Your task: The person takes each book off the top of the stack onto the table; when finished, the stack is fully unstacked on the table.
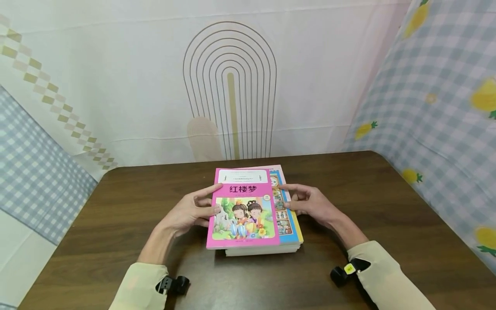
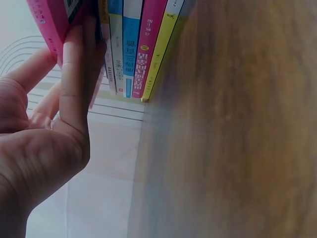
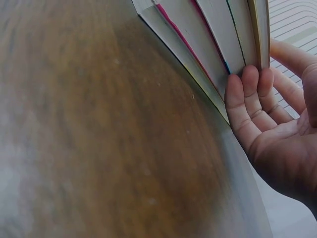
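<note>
A pink picture book (image 1: 246,215) lies on top of a stack of books, shifted left so its left side overhangs. My left hand (image 1: 195,206) holds this overhanging side, thumb on the cover and other fingers below the edge. Under it, a blue-covered book (image 1: 286,217) shows along the right. My right hand (image 1: 311,202) rests at the stack's right side, with thumb and index finger at the blue cover's edge. In the right wrist view, its other fingertips (image 3: 234,84) touch the page edges (image 3: 213,49). Several coloured spines (image 2: 131,54) face the left wrist view.
The stack stands on a dark brown wooden table (image 1: 128,202). Behind it hangs a white cloth (image 1: 135,86) with an arch pattern. A checked cloth (image 1: 438,107) with pineapples borders the right side. Black wrist cameras (image 1: 180,285) sit at both sleeves.
</note>
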`<move>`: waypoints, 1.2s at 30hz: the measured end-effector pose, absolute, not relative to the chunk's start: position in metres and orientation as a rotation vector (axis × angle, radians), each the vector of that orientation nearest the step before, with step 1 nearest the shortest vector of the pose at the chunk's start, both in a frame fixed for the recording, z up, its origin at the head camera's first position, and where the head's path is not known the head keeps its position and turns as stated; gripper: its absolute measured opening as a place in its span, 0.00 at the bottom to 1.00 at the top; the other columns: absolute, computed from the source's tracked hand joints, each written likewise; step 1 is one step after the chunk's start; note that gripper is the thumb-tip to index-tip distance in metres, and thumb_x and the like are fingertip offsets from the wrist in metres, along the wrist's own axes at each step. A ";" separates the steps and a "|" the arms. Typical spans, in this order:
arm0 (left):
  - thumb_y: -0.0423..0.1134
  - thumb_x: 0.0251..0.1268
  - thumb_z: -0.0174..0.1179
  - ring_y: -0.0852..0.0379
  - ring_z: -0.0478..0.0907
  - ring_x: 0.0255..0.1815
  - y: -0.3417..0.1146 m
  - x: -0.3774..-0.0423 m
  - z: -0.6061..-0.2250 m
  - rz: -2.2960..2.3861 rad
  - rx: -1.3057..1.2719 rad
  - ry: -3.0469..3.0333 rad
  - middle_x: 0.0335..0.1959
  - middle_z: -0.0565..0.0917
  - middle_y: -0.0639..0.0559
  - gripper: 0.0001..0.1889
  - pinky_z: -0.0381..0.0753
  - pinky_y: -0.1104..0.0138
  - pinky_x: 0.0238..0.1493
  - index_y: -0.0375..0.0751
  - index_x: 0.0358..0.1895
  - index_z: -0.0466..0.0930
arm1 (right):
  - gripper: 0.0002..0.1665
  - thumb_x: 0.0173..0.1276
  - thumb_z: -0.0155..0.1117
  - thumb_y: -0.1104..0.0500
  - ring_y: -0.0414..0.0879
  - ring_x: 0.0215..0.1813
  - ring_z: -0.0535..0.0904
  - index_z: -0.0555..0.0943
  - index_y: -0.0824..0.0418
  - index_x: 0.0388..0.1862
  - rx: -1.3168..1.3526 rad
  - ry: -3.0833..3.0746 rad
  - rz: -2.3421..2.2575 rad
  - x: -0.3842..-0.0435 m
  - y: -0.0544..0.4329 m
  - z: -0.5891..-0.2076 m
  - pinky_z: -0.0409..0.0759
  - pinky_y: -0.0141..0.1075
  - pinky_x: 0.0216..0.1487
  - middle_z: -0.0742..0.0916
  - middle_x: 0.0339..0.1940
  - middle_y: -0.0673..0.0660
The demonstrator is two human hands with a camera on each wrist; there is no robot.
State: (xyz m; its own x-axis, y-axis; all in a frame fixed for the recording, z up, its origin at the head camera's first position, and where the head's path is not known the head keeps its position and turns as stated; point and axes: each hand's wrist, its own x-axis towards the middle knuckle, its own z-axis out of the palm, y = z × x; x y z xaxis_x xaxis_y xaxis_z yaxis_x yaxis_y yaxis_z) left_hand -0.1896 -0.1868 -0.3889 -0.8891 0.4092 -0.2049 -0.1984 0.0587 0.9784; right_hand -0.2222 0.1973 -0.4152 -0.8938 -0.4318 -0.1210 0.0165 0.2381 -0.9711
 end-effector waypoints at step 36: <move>0.30 0.75 0.65 0.55 0.90 0.47 -0.243 -0.172 -0.351 2.111 0.166 1.948 0.54 0.90 0.54 0.41 0.92 0.60 0.47 0.48 0.86 0.57 | 0.39 0.74 0.73 0.54 0.43 0.35 0.79 0.72 0.57 0.80 -0.418 2.179 -1.669 -0.221 0.199 -0.416 0.87 0.35 0.40 0.85 0.36 0.57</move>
